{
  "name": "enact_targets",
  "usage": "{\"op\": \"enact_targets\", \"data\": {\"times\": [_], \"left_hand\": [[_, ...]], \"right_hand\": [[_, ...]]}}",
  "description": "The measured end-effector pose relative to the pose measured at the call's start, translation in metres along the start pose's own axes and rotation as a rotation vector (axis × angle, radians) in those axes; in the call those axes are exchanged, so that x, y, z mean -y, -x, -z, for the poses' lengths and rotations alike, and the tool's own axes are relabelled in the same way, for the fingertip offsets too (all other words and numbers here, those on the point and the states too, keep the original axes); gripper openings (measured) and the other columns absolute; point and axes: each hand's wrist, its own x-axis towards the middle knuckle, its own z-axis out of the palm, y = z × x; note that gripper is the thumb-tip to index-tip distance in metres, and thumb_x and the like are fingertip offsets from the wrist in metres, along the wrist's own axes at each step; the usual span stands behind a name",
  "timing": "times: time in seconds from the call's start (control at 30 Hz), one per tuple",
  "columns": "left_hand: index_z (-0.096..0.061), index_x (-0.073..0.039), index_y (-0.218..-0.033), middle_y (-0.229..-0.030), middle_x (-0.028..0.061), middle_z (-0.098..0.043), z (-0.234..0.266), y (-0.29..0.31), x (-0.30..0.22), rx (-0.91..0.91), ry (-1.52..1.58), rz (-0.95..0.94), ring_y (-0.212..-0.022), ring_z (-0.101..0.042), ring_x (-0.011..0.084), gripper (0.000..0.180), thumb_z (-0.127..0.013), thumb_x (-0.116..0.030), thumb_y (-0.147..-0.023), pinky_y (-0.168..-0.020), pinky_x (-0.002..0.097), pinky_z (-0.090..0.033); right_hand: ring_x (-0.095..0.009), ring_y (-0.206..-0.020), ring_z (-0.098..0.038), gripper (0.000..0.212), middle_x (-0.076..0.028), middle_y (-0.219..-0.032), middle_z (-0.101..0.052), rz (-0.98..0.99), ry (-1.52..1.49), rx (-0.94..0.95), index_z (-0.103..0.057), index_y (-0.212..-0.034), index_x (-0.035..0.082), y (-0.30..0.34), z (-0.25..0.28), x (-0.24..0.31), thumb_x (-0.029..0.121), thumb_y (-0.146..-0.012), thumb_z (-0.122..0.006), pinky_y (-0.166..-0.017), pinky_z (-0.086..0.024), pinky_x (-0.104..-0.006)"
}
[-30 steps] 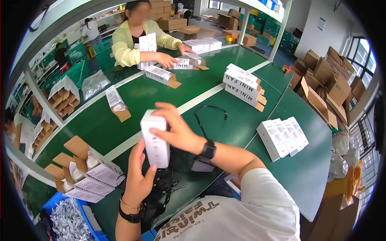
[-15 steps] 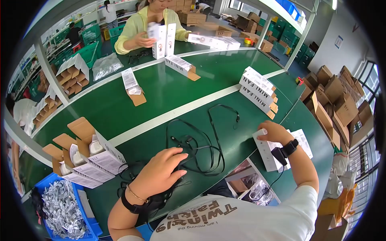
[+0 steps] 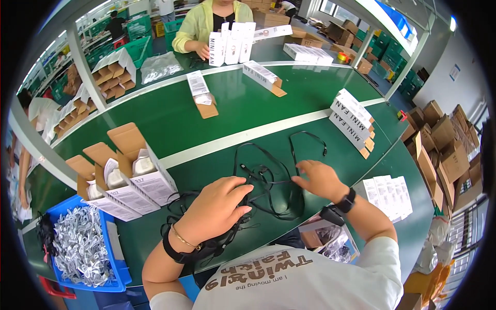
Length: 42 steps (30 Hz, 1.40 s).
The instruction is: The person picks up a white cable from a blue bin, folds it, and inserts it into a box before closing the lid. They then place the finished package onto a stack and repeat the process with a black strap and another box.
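Black cables curl in loose loops on the green surface between the two hands, the right-hand strand running away from the person, then bending so its plug points back toward the near edge. The left hand, palm down, reaches rightward beside the loops, its grip hidden underneath, while the right hand angles leftward, fingers released and spread, tips just beside that strand. Open boxes stand at left, beyond a blue bin.

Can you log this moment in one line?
left hand: open, over tangled black cables; right hand: open, near cables; nearby: three open white cardboard boxes, blue rectangular plastic bin
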Motion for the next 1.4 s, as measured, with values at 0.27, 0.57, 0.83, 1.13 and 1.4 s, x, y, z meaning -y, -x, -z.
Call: {"op": "enact_targets", "data": {"times": [0.27,0.57,0.83,1.13,1.4], "left_hand": [[-0.045,-0.005,-0.13,-0.124,0.0167,-0.051,0.017,0.003,-0.003,-0.223,0.073,0.089,-0.117,-0.049,0.0317,0.051,-0.064,-0.012,-0.084,-0.098,0.0397,-0.04],[-0.042,-0.003,-0.132,-0.117,0.0073,-0.052,-0.011,-0.006,-0.023,-0.314,1.486,0.17,-0.11,-0.052,0.016,0.042,-0.056,-0.012,-0.093,-0.094,0.0319,-0.043],[-0.057,-0.003,-0.107,-0.088,-0.0011,-0.055,0.032,0.015,-0.003,-0.232,1.116,0.372,-0.074,-0.054,0.0068,0.019,-0.05,-0.017,-0.098,-0.068,0.0242,-0.046],[-0.06,-0.003,-0.1,-0.084,0.0089,-0.062,0.08,0.03,-0.01,-0.67,-0.135,0.235,-0.071,-0.06,0.0231,0.011,-0.056,-0.007,-0.091,-0.061,0.0294,-0.046],[-0.061,-0.003,-0.098,-0.08,0.0107,-0.06,0.073,0.025,0.003,-0.605,-0.244,0.256,-0.069,-0.058,0.0283,0.012,-0.056,-0.001,-0.087,-0.059,0.0324,-0.045]], "right_hand": [[-0.029,-0.074,-0.06,0.012,-0.01,-0.082,-0.059,0.356,-0.395,-0.056,-0.055,-0.091,0.005,-0.049,0.005,0.05,0.013,-0.085,-0.061,-0.064,-0.048,-0.0362],[-0.016,-0.076,-0.064,0.022,-0.009,-0.092,-0.061,0.619,-1.319,0.01,-0.049,-0.106,0.005,-0.065,0.058,0.149,-0.001,-0.087,-0.058,-0.064,-0.05,-0.0257],[-0.009,-0.06,-0.051,0.046,-0.008,-0.101,-0.056,0.613,-1.781,-0.082,-0.044,-0.125,0.005,-0.078,0.116,0.124,0.002,-0.083,-0.061,-0.05,-0.043,-0.0191],[-0.005,-0.059,-0.042,0.027,-0.003,-0.092,-0.054,0.409,-0.633,-0.775,-0.052,-0.119,0.003,-0.114,0.094,0.018,0.009,-0.092,-0.053,-0.049,-0.036,-0.0177],[-0.012,-0.071,-0.055,0.037,-0.004,-0.081,-0.057,0.47,-2.165,0.193,-0.054,-0.114,0.002,-0.114,0.074,-0.007,0.035,-0.098,-0.047,-0.065,-0.048,-0.0224]]}}
